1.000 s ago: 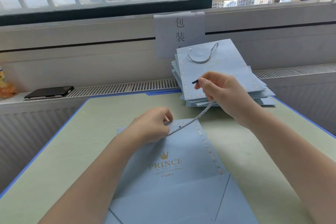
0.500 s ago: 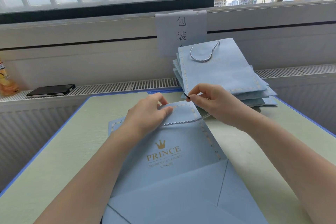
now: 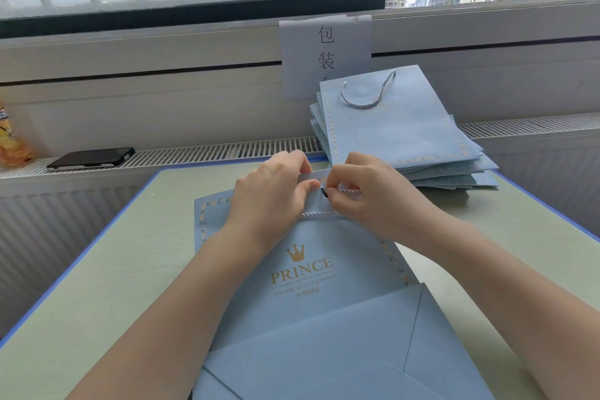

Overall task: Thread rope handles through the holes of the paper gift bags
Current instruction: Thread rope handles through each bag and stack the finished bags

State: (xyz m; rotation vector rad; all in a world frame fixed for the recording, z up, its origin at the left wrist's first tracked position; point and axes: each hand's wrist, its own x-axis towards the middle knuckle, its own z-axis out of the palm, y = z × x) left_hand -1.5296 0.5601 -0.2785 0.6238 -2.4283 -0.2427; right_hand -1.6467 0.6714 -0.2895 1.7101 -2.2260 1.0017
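A flat light-blue paper gift bag point(image 3: 311, 276) with a gold crown and "PRINCE" print lies on the table in front of me. My left hand point(image 3: 276, 201) pinches the bag's top edge and lifts it. My right hand point(image 3: 367, 201) pinches the silver-white rope handle point(image 3: 319, 214) just behind its black tip, which sits at the lifted top edge. A short stretch of rope lies across the bag's face between my hands. Whether the tip is inside a hole is hidden by my fingers.
A stack of several blue bags point(image 3: 399, 136) lies at the table's far right, the top one with a rope handle point(image 3: 367, 97). A black phone point(image 3: 91, 157) rests on the radiator ledge at left. A paper sign point(image 3: 324, 52) hangs on the wall. The green table point(image 3: 107, 286) has blue edges.
My right hand has brought the rope's black tip down and left to the bag's top edge. My left hand has moved up and lifted that edge. The rope has gone from taut to slack.
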